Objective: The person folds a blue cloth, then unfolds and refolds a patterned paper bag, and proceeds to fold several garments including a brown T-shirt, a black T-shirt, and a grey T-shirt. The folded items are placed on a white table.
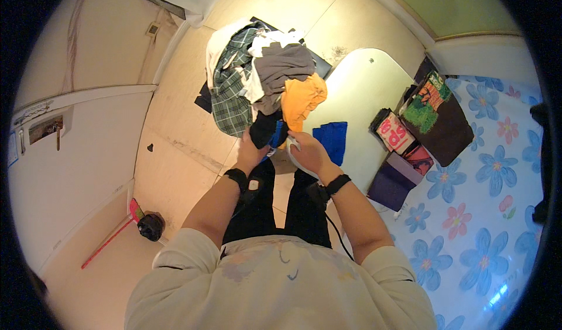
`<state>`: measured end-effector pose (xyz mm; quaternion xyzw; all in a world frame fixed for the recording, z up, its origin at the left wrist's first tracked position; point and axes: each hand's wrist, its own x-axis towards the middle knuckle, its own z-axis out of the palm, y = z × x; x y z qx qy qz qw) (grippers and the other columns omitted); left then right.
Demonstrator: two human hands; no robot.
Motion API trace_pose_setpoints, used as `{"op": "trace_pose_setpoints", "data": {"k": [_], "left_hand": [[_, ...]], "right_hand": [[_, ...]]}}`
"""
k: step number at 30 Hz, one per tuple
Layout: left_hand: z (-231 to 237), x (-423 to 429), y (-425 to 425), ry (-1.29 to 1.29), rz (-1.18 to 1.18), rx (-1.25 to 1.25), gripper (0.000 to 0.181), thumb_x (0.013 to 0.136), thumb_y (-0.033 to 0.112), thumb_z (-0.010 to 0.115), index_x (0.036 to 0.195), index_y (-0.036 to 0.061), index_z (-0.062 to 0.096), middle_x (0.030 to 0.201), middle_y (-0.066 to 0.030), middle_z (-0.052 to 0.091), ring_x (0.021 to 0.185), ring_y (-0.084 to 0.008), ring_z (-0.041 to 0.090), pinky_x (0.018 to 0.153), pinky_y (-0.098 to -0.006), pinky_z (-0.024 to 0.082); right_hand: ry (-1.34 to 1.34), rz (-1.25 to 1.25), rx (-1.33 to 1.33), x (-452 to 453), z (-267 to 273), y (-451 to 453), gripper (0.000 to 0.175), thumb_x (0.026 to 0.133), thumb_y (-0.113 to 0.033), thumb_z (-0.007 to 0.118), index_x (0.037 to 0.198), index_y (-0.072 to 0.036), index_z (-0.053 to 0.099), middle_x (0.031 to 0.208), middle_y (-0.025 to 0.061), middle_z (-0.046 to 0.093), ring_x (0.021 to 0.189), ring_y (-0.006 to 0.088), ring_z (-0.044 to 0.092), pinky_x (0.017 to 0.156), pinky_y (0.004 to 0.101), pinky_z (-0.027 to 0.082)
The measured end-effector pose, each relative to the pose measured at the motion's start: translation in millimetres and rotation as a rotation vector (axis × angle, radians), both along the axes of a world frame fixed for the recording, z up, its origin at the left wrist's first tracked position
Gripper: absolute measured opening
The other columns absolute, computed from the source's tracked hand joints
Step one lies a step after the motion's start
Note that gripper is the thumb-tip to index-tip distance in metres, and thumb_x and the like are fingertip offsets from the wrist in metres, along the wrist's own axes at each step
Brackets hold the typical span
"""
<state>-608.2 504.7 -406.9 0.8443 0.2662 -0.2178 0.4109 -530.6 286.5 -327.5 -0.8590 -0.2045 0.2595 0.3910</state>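
Observation:
A black and blue garment (266, 129) is stretched between my two hands, in front of my knees. My left hand (250, 153) grips its left side, and my right hand (308, 151) pinches the edge on the right. Just beyond lies a heap of loose clothes: a green plaid shirt (230, 104), a dark grey garment (285, 64), an orange garment (304, 96) and some white cloth (251, 86). What supports the heap is mostly hidden beneath it. To the right of my right hand, a folded blue cloth (331, 141) rests on a pale round-ended tabletop (364, 88).
Folded garments, one brown with a green print (443, 132) and one purple (393, 183), lie at the right between the tabletop and a flower-patterned bed cover (461, 216). On the left are a white door (79, 167), a red-handled broom (109, 242) and a black bag (150, 227).

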Motion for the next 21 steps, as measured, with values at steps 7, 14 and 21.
{"op": "trace_pose_setpoints", "data": {"k": [7,14,21], "left_hand": [[9,10,31,0.161,-0.135,-0.25,0.036,0.083,0.019,0.064,0.112,-0.0034,0.061,0.099,-0.0238,0.069,0.096,-0.0367,0.067,0.083,-0.0419,0.053],[121,43,43,0.199,-0.409,-0.563,0.03,0.087,0.007,0.056,0.116,0.0026,0.061,0.096,-0.0063,0.067,0.087,-0.0158,0.063,0.079,-0.0315,0.051],[209,57,36,0.029,-0.46,-0.855,0.031,0.093,0.017,0.066,0.12,0.0025,0.06,0.101,-0.0039,0.065,0.089,-0.0112,0.058,0.08,-0.0274,0.049]], "right_hand": [[0.154,-0.096,-0.048,-32,-8,50,0.058,0.089,-0.019,0.064,0.14,-0.001,0.044,0.126,0.0253,0.057,0.114,0.0396,0.057,0.099,0.0401,0.047],[0.872,-0.698,0.349,-19,68,67,0.057,0.1,-0.041,0.055,0.142,-0.004,0.043,0.108,0.0071,0.062,0.092,0.0137,0.058,0.077,0.0306,0.047],[0.49,-0.667,0.327,-4,142,60,0.038,0.094,-0.025,0.057,0.123,0.0,0.058,0.103,0.0085,0.069,0.087,0.0201,0.063,0.079,0.0352,0.049]]}}
